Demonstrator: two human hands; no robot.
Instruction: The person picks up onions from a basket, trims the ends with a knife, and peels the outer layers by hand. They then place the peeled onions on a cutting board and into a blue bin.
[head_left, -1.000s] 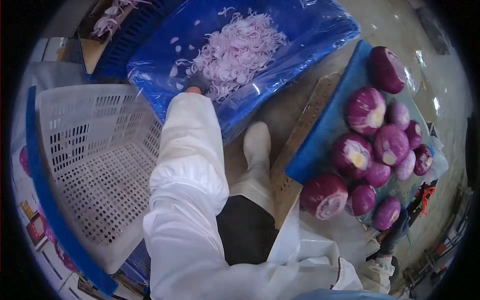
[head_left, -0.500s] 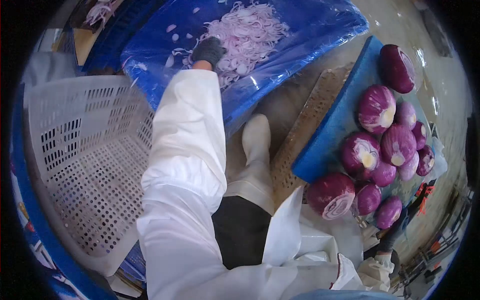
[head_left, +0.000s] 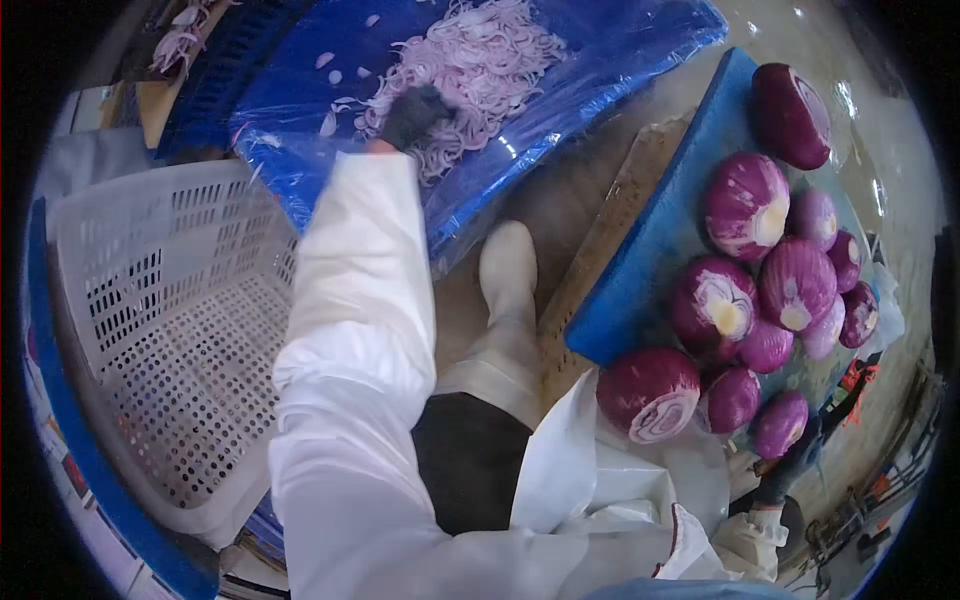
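My left hand point(head_left: 415, 117), in a dark grey glove, reaches into a heap of sliced red onion point(head_left: 490, 60). It touches the near left side of the heap, its fingers blurred among the slices. The slices lie on blue plastic sheeting point(head_left: 590, 95), with a few loose pieces to the left. At the lower right, beside the blue board point(head_left: 640, 230), my right hand point(head_left: 775, 490) shows only in part, in a dark glove below a white cuff; its fingers are hidden. Several whole or end-trimmed red onions point(head_left: 745, 205) lie on the board near it.
A white perforated crate point(head_left: 190, 350) stands at the left. More onion slices point(head_left: 178, 45) show at the top left. A white boot point(head_left: 508, 270) stands between the sheeting and the board, on the wet floor. Strip-like orange material point(head_left: 855, 385) lies beyond the board.
My left hand has shifted slightly down and left along the heap, still touching the slices. The whole view has moved a little. The onions on the board keep their arrangement.
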